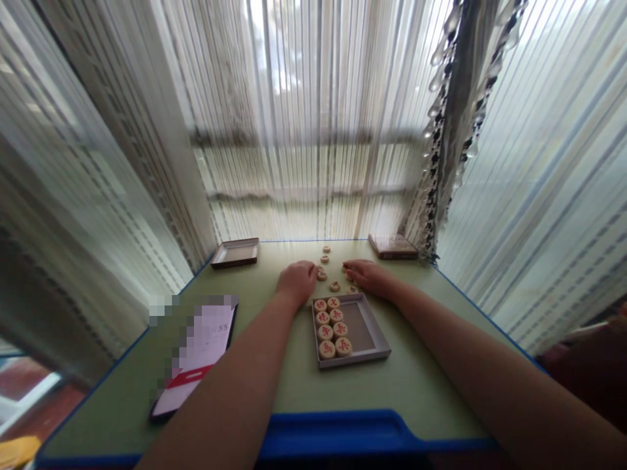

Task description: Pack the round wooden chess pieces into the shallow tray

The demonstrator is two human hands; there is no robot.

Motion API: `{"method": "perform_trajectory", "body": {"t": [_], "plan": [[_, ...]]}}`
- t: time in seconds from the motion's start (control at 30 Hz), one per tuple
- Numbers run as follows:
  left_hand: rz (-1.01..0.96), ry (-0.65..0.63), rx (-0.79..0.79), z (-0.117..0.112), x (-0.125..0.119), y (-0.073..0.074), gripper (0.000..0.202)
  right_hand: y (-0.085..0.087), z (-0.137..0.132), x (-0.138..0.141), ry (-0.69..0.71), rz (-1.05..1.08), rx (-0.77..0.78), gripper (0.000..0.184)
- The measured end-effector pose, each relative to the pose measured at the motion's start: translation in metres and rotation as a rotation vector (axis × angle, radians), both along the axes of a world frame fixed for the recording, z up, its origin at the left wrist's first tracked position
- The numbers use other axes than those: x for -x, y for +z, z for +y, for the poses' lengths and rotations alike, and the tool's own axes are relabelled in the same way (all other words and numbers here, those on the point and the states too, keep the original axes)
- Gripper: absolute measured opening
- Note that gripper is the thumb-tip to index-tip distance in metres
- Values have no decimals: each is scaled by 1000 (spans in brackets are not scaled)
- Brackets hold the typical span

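Two bare forearms reach forward across a pale green tabletop (421, 398) trimmed in blue, above a blue moulded plastic ledge (337, 427) at its near edge. To the left, just beside the left forearm, lies a dark-edged phone (215, 339) with a pale screen crossed by a red band, partly blurred into blocks. Between the forearms sits a shallow, pale-walled open cardboard box (360, 326), with eight round wooden game pieces (339, 329) bearing red characters standing in two columns of four along its left side; the right side of the box shows bare floor. Just beyond its far rim, loose round wooden discs (334, 286) lie scattered on the green surface, some between the two hands and some farther off. The left hand (297, 282), fingers curled, rests at the left of the discs; whether it grips one cannot be told. The right hand (368, 278) lies palm down, fingers stretched over discs at the right, its hold likewise unclear. Near the table's far edge, a shallow brown-sided tray (236, 251) lies at left and a flat brown box (393, 246) at right, before sheer, striped white-and-grey curtains (313, 163) lit by daylight.
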State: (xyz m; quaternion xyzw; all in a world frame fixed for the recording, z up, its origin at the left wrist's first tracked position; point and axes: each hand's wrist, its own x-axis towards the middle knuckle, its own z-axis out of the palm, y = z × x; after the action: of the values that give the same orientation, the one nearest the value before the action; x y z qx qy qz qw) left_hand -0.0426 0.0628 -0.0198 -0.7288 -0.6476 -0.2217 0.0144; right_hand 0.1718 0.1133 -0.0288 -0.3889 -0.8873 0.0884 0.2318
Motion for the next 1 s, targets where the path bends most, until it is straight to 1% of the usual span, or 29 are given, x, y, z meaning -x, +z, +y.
{"method": "perform_trajectory", "body": {"t": [0.13,0.23,0.3,0.37,0.47,0.53,0.57,0.63,0.7,0.77,0.83,0.9,1.0], "plan": [[18,-16,-83,-1,-1,2,32,1,-1,-2,-17,33,-20,36],[-37,-25,-135,1,-1,2,29,2,-1,-2,-48,23,-78,34],[-76,7,-159,1,-1,1,27,4,-2,-2,-83,-21,-111,33],[-76,24,-135,1,-1,1,27,7,-4,-2,-119,-75,-123,33],[-29,1,-71,0,-1,1,30,14,-9,-2,-189,-123,-98,34],[-33,-14,-69,-1,-2,3,34,18,-13,-2,-204,-125,-97,33],[-44,-29,-70,-2,-2,3,34,19,-14,-1,-180,-122,-109,31],[-56,-74,-41,-2,-3,5,34,19,-15,1,-80,-108,-140,26],[-48,-107,35,-2,-3,6,34,17,-14,3,22,-84,-147,34],[-39,-102,106,-2,-2,7,37,15,-14,6,92,-69,-121,44],[-27,-89,128,-2,-2,7,39,14,-15,7,133,-66,-86,48],[-14,-72,114,-3,-3,8,37,14,-17,8,157,-79,-57,50],[-3,-28,92,-6,-4,10,34,14,-18,7,150,-94,-52,48]]}}
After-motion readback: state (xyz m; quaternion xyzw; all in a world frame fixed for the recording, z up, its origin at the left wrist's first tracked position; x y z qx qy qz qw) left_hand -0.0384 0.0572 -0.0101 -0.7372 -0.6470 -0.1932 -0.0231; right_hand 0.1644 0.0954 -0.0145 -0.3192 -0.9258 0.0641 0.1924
